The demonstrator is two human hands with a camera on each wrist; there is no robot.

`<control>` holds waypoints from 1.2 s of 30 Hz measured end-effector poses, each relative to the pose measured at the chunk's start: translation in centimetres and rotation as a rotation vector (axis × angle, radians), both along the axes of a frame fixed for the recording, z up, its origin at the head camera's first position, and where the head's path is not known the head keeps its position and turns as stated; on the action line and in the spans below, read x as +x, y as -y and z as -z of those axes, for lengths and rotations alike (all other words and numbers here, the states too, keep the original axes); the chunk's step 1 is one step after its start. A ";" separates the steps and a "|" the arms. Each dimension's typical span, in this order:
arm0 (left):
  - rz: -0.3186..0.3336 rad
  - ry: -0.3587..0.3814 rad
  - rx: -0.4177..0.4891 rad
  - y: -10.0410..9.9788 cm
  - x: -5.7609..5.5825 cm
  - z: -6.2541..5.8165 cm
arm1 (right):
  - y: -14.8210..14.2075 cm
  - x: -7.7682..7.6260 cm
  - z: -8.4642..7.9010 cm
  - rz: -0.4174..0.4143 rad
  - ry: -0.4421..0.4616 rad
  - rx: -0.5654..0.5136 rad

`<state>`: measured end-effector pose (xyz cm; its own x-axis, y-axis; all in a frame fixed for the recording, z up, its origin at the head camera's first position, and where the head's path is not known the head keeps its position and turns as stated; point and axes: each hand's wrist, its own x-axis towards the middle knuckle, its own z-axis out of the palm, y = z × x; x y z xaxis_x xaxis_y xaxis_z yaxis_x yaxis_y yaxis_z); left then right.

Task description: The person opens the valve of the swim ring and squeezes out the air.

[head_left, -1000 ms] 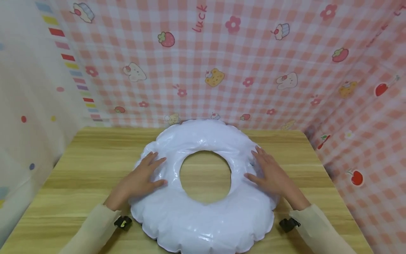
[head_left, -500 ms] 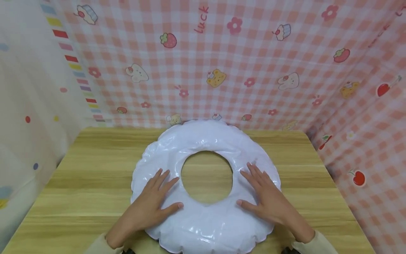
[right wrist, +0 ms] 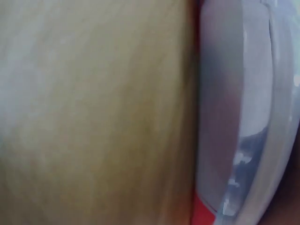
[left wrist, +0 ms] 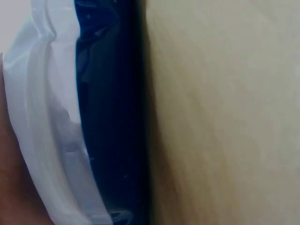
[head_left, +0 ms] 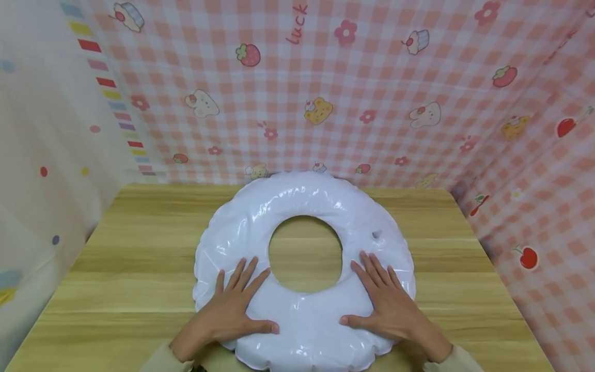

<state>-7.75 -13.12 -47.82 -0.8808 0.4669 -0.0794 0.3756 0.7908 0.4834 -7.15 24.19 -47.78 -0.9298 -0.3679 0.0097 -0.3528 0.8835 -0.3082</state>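
Note:
A white inflatable swim ring (head_left: pixel 297 199), puffed up and glossy, lies flat with its round hole in the middle. My left hand (head_left: pixel 234 307) rests on its near left part, fingers straight and spread, thumb pointing inward. On the near right part my right hand (head_left: pixel 388 307) presses in the same way. Just beyond the right fingertips a small valve (head_left: pixel 376 234) shows on the ring. In the left wrist view the ring's seam (left wrist: pixel 42 108) stands above a dark blue underside (left wrist: pixel 112 112). The right wrist view shows the clear-white ring edge (right wrist: pixel 258 108) with some red below.
The ring lies on a wood-grain table (head_left: pixel 139 248). Behind the table hangs a pink checked cloth (head_left: pixel 279 103) that the far rim of the ring nearly meets. Another checked cloth (head_left: pixel 548 217) closes the right side, and a pale dotted cloth (head_left: pixel 42 129) the left.
Both hands have slid from the ring's sides toward its near part and now lie flatter on it. The valve has come into view beyond the right hand. The ring has barely moved.

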 end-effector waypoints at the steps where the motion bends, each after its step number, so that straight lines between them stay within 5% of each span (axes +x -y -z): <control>1: 0.002 -0.003 -0.001 0.0 -0.1 0.1 | 0.0 0.0 0.1 0.007 0.008 -0.002; 36: -0.004 0.141 -0.120 -1.0 -1.0 0.1 | 0.9 -0.9 0.9 0.050 0.159 -0.033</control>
